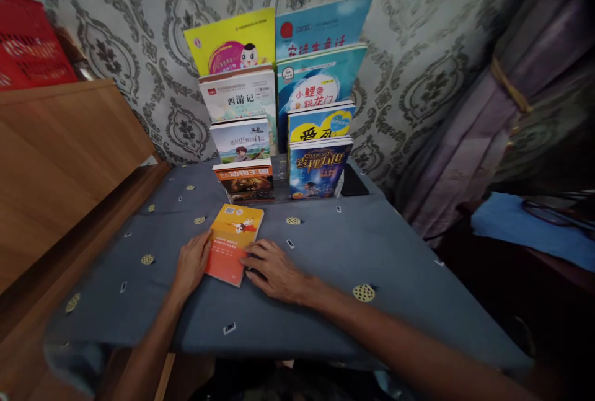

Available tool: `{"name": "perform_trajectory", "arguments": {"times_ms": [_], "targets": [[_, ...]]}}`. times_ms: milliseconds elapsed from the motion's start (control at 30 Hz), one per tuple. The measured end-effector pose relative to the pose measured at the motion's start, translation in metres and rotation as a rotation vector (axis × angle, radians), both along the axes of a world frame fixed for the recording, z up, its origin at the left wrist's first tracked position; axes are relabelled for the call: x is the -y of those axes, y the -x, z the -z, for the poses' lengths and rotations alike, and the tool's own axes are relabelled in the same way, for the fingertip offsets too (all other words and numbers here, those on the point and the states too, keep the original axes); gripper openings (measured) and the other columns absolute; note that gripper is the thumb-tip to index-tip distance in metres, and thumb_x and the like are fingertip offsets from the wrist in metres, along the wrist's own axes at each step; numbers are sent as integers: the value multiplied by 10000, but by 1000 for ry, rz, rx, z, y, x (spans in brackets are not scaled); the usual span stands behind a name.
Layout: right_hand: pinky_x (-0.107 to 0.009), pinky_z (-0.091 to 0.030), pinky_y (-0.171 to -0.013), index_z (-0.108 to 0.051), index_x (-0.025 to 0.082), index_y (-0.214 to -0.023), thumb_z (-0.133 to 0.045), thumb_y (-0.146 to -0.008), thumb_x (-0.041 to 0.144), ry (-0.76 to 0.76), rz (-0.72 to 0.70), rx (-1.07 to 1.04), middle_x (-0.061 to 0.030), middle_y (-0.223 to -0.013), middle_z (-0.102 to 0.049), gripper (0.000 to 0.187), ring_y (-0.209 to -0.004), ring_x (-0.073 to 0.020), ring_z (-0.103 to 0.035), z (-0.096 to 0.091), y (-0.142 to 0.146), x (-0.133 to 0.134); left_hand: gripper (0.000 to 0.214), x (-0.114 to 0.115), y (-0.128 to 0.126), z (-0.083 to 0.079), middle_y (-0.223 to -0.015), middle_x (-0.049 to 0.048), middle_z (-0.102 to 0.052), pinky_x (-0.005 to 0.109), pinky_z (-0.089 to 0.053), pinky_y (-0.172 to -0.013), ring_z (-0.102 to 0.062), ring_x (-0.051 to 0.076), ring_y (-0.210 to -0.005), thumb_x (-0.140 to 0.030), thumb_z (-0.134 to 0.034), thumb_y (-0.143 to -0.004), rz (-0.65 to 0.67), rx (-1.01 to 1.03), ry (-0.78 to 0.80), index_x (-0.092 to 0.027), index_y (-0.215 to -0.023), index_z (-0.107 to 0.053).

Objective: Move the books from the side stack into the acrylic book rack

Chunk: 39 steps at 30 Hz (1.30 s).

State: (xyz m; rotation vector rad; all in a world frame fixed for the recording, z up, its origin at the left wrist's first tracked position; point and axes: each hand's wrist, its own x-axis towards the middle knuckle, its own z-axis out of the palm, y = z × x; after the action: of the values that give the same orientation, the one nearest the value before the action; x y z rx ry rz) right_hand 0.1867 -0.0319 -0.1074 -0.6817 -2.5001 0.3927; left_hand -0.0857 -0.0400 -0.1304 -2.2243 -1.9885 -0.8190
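A thin orange and yellow book (232,237) lies flat on the cloth, with its back cover and barcode facing up. My left hand (191,261) grips its left edge, fingers together along the side. From the right, my right hand (274,271) has its curled fingertips on the opposite edge, with the thumb lower down. Just behind the book, a stepped stand holds two columns of upright books. An animal book (245,183) fronts the left column, and a dark blue book (317,168) fronts the right one.
Patterned cloth covers the table (334,258). A dark flat object (354,181) lies right of the stand. On the left stands a wooden cabinet (60,141) with a red box (32,41) on top. A tied curtain (469,116) hangs at right, near a blue cloth (515,224).
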Motion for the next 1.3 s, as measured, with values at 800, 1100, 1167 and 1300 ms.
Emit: {"name": "perform_trajectory", "arguments": {"times_ms": [800, 1100, 1167, 1300], "targets": [[-470, -372, -1095, -691, 170, -1155, -520, -975, 187, 28, -76, -76, -132, -1278, -656, 249, -1251, -224, -547, 8, 1, -7, 530, 51, -23, -26, -1438, 96, -574, 486, -428, -1112, -551, 251, -1312, -484, -517, -967, 454, -242, 35, -272, -1450, -469], [-438, -371, -1091, -690, 180, -1156, -518, -973, 176, 30, -135, -54, -93, -1225, -696, 251, -1249, -214, -538, 3, 1, -4, 438, 45, -23, -25, -1352, 94, -648, 480, -446, -1070, -608, 260, -1237, -487, -536, -957, 408, -243, 61, -268, -1329, -611], [-430, -381, -1085, -691, 181, -1159, -510, -977, 179, 32, -142, -49, -94, -1225, -696, 257, -1256, -213, -531, 3, 1, -4, 428, 44, -22, -23, -1336, 92, -659, 488, -446, -1067, -608, 264, -1235, -485, -544, -954, 401, -222, 76, -275, -1318, -623], [-428, -389, -1083, -691, 182, -1167, -490, -984, 182, 18, -154, -41, -94, -1223, -695, 271, -1262, -215, -515, 3, 0, -5, 411, 42, -19, -19, -1332, 88, -662, 491, -451, -1057, -609, 266, -1232, -473, -554, -952, 401, -202, 73, -285, -1309, -632]]}}
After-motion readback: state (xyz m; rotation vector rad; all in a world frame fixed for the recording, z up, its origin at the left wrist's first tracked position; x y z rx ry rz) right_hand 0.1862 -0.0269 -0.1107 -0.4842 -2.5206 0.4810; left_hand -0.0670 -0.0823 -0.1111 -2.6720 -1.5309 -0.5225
